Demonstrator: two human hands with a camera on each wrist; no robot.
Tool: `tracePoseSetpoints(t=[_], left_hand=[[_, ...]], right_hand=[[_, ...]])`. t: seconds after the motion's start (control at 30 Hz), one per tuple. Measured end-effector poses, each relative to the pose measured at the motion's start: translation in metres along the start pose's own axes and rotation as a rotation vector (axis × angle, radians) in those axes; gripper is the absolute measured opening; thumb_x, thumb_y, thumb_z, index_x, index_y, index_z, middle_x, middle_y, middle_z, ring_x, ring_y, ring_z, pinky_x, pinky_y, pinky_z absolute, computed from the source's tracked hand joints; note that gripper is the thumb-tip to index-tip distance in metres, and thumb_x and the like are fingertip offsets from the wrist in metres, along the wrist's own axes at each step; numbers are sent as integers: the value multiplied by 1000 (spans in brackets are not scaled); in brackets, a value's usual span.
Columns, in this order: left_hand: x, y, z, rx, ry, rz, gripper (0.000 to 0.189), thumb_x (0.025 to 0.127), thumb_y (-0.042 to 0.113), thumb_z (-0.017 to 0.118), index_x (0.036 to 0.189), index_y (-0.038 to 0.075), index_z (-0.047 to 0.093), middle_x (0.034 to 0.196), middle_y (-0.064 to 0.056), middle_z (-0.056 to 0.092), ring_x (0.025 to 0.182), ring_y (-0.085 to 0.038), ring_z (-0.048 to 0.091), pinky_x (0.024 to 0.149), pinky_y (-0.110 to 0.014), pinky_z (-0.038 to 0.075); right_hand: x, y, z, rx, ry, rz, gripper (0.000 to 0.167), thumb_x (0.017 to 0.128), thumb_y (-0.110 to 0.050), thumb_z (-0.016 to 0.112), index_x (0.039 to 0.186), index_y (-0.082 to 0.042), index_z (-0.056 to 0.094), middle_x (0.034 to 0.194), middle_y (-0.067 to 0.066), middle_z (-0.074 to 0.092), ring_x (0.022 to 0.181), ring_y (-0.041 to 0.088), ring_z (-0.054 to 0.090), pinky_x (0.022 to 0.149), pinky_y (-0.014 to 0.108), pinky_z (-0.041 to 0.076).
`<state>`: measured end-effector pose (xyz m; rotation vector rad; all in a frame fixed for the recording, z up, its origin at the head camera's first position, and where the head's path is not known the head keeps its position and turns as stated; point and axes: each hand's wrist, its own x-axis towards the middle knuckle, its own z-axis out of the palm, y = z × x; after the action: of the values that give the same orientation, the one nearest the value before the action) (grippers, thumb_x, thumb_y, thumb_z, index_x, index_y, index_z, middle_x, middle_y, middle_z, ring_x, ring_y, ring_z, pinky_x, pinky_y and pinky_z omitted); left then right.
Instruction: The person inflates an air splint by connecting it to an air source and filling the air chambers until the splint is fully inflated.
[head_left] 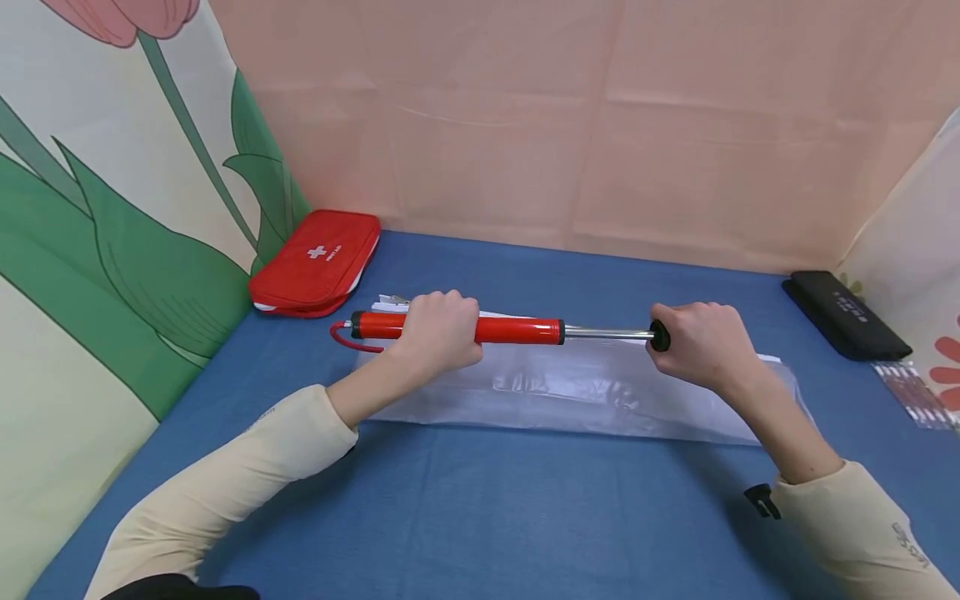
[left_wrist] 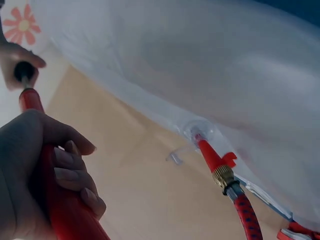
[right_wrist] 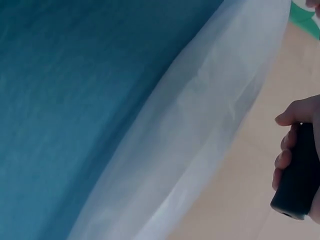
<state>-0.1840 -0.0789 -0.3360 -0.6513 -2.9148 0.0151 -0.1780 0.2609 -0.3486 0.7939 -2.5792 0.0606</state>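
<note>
My left hand grips the red barrel of a hand pump, held level above the table. At its other end, my right hand is wrapped round the black handle, with a length of silver rod showing between handle and barrel. A red hose with a brass collar and a red nozzle runs into the valve of a clear plastic inflatable. That inflatable lies puffed up on the table under the pump. A small clear valve cap hangs beside the valve.
A red first aid pouch stands at the back left of the blue-covered table. At the right lie a black case and a clear packet of slim items. Fabric walls border the back and sides.
</note>
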Motion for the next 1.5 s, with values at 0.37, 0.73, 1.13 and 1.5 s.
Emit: tracePoseSetpoints(t=[0.37, 0.73, 1.13, 1.5], left_hand=[[7, 24, -5, 15, -2, -21, 45, 67, 36, 84, 100, 9, 71, 80, -4, 67, 61, -17, 59, 63, -34, 56], [14, 42, -19, -3, 58, -64, 34, 66, 35, 82, 87, 12, 69, 61, 0, 57, 51, -14, 52, 54, -28, 52], [20, 22, -37, -36, 143, -47, 24, 66, 27, 79, 75, 10, 65, 60, -3, 55, 55, -18, 54, 58, -34, 52], [16, 37, -36, 10, 163, -90, 23, 67, 30, 78, 75, 12, 66, 56, 0, 53, 49, -16, 51, 49, -29, 49]], right_hand=[[14, -18, 1, 6, -48, 53, 18, 69, -12, 68, 64, -13, 51, 48, -5, 39, 43, 15, 39, 38, 31, 32], [39, -41, -7, 46, -69, 76, 15, 69, -11, 68, 64, -12, 54, 50, -2, 42, 44, 16, 41, 43, 31, 35], [21, 15, -39, -30, 130, 113, 14, 65, -15, 74, 73, -11, 63, 58, 3, 53, 54, 24, 45, 45, 39, 36], [42, -45, -31, -92, 23, 132, 15, 68, -13, 71, 68, -7, 57, 50, 5, 49, 40, 21, 42, 39, 33, 39]])
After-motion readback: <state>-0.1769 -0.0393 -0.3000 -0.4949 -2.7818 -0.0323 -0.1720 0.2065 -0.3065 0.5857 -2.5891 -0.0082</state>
